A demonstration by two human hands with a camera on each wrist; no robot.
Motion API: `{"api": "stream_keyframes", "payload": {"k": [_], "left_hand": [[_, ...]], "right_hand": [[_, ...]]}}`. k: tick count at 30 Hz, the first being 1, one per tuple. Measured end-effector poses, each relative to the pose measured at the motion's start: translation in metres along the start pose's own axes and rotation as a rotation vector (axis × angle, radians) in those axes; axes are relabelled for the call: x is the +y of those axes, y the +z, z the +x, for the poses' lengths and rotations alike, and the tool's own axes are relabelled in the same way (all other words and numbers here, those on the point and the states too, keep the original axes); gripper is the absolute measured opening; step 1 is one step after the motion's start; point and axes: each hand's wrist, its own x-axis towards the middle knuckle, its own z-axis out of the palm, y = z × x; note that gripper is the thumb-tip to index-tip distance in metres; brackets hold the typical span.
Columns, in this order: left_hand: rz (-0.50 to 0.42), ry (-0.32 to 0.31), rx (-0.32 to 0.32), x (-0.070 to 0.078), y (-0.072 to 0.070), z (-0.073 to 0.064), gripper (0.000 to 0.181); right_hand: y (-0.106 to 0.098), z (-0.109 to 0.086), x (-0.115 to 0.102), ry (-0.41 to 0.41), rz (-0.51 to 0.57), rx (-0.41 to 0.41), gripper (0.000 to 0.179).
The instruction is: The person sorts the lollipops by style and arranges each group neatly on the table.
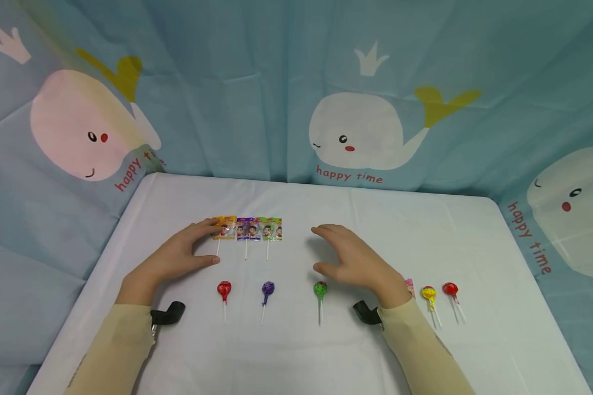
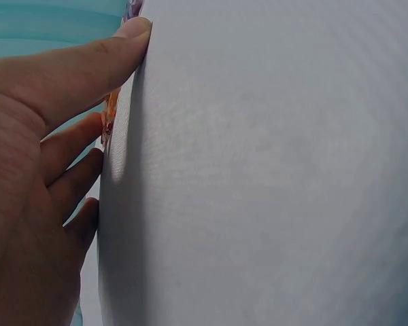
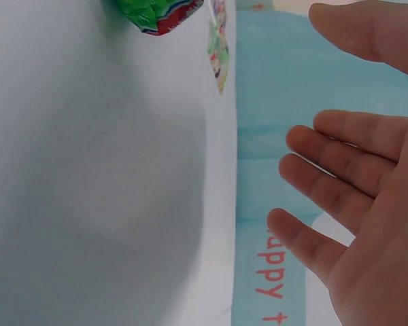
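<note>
A blue curtain (image 1: 217,126) printed with pale whales stands behind a white-covered desk (image 1: 286,351). At the left, a beige sleeve (image 1: 113,348) leads past a small black piece (image 1: 169,313) to the left hand (image 1: 175,255), whose fingers reach over the orange packet (image 1: 228,230) (a flat, wrapped sweet on a stick), with the thumb well apart from them and near the stick; nothing is gripped. Just right of it lie the purple packet (image 1: 249,229) and the green packet (image 1: 272,229), side by side in one row, sticks toward the person. Nearer the person is a looser row of round lollipops: the left red lollipop (image 1: 224,288), the purple lollipop (image 1: 268,288) and the green lollipop (image 1: 320,289) (with a wider space before this last one). The right hand (image 1: 356,258) hovers above the desk, fingers extended and thumb spread, holding nothing; in the head view its thumb tip appears just behind the green lollipop. Beyond that wrist, which partly hides it, is a pink wrapper (image 1: 410,286), and then come the yellow lollipop (image 1: 429,294) and the far red lollipop (image 1: 451,289), near each other.
</note>
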Motion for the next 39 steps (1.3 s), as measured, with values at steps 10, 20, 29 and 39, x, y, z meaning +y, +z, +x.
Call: {"api": "stream_keyframes", "payload": {"k": [10, 20, 29, 39], "left_hand": [[0.006, -0.001, -0.009, 0.0, 0.0, 0.001, 0.076], [0.007, -0.005, -0.013, 0.0, -0.003, 0.001, 0.076], [0.007, 0.0, -0.017, 0.001, 0.0, 0.003, 0.077], [-0.008, 0.017, -0.006, 0.0, -0.001, 0.002, 0.075]], "right_hand": [[-0.007, -0.027, 0.003, 0.048, 0.01, 0.043, 0.073], [-0.018, -0.055, 0.008, 0.116, 0.013, 0.072, 0.075], [-0.027, -0.077, 0.019, 0.138, -0.006, 0.11, 0.073], [-0.027, -0.1, 0.029, 0.167, -0.032, 0.115, 0.071]]}}
